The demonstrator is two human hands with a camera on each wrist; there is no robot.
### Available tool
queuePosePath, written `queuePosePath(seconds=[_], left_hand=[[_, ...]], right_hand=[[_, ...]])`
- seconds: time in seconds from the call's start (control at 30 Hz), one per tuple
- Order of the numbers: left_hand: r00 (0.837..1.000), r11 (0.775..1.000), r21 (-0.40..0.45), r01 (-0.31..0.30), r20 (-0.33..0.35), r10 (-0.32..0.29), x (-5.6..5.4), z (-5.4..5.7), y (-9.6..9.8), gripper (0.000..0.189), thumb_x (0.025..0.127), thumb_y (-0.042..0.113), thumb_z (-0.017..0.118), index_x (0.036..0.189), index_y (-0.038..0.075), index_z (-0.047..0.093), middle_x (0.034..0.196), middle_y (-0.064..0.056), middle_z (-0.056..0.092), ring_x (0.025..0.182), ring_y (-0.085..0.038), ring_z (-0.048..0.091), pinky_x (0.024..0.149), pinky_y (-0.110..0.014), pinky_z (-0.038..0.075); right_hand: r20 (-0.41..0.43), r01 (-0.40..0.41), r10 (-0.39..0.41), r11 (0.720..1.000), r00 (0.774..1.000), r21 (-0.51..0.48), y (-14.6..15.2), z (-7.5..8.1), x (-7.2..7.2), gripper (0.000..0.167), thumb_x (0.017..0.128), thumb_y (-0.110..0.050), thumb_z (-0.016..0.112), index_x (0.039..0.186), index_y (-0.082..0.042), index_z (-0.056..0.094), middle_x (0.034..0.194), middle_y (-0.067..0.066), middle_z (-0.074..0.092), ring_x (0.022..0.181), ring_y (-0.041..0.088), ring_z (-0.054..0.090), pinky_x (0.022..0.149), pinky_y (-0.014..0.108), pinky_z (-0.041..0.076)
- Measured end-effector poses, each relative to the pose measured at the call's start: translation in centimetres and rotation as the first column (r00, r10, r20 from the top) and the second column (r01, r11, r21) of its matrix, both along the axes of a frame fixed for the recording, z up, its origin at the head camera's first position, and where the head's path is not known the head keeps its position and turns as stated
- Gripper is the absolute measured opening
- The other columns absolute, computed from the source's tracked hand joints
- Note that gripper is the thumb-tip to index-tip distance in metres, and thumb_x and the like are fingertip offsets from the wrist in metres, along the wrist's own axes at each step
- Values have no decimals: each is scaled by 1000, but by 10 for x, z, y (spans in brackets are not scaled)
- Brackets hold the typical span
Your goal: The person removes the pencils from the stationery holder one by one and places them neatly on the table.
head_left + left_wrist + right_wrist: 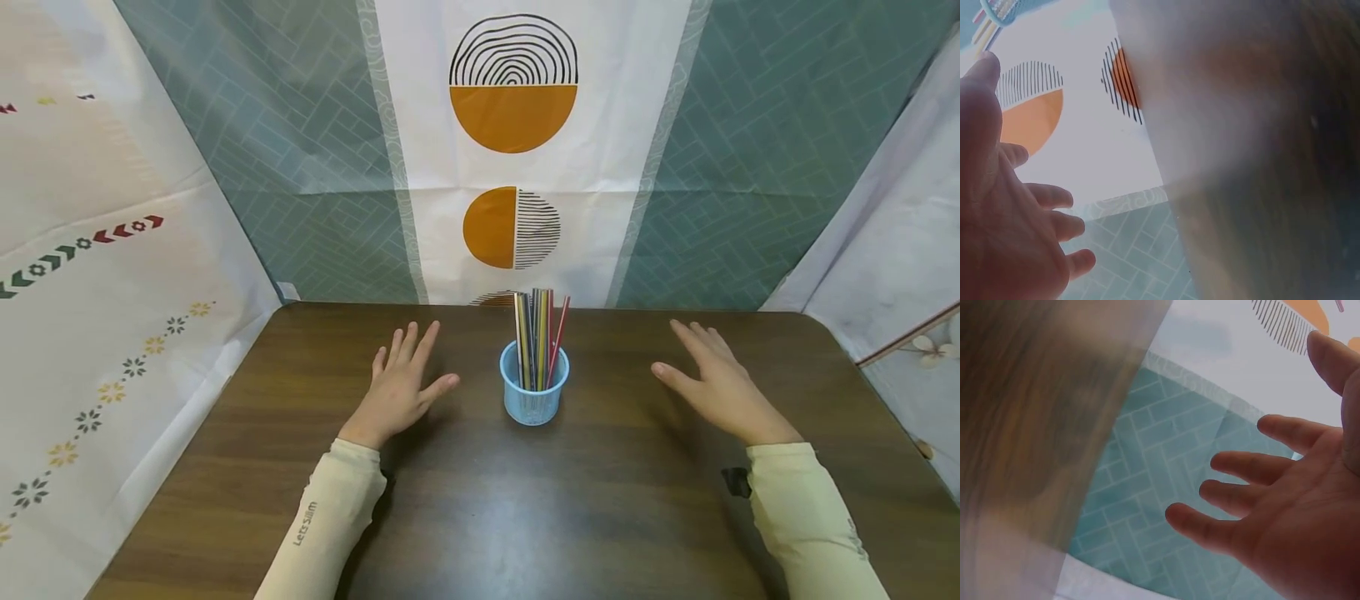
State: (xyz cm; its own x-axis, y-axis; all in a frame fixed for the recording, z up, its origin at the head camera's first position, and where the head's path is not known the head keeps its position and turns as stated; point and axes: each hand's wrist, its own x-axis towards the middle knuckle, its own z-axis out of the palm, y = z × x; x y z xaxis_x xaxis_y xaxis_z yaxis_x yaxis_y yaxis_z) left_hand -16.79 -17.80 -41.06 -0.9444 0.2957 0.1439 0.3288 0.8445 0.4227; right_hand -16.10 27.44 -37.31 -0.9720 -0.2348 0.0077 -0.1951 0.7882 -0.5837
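Light-blue cup (pixel 532 410) of slim coloured sticks (pixel 536 337), frame centre. Left hand (pixel 396 392), right hand (pixel 722 392) flanking: fingers extended, empty. Apparently pre-contact; next move calls for reaching inward.

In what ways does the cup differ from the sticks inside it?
The cup is light blue, while the sticks show several colours, including red and yellow. The cup is wide and round; the sticks are long and thin. The cup stands on the table, but the sticks stand in the cup. Both are between the left hand and right hand, untouched.
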Motion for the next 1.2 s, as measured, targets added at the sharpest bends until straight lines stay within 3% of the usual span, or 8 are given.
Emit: queuePosePath(seconds=[0.4, 0.83, 1.2], left_hand=[[1000, 999, 42, 19, 23, -20, -2, 0, 13, 85, 100, 59, 51, 164, 22, 8, 167, -18, 5, 152, -39, 1, 116, -64, 3], [998, 995, 85, 55, 1, -55, -5, 1, 27, 83, 101, 57, 52, 164, 21, 10, 167, -17, 9, 152, -37, 6, 115, -65, 6], [994, 983, 162, 86, 52, -96, -6, 5, 46, 83, 101, 57, 51, 164, 23, 9, 167, -13, 12, 153, -30, 11, 116, -63, 7]], right_hand=[[56, -18, 17, 1000, 998, 15, -24, 9, -8, 84, 100, -56, 55, 163, -18, 16, 163, 25, 18, 149, 49, 2, 101, 81, 15], [-94, -78, 71, 994, 993, -76, -48, 13, -19, 71, 102, -41, 60, 159, -9, 31, 149, 22, 47, 142, 44, 32, 109, 67, 26], [-96, -101, 88, 985, 991, -139, -75, 14, -29, 65, 104, -33, 60, 158, -8, 33, 148, 20, 49, 143, 41, 34, 111, 63, 28]])
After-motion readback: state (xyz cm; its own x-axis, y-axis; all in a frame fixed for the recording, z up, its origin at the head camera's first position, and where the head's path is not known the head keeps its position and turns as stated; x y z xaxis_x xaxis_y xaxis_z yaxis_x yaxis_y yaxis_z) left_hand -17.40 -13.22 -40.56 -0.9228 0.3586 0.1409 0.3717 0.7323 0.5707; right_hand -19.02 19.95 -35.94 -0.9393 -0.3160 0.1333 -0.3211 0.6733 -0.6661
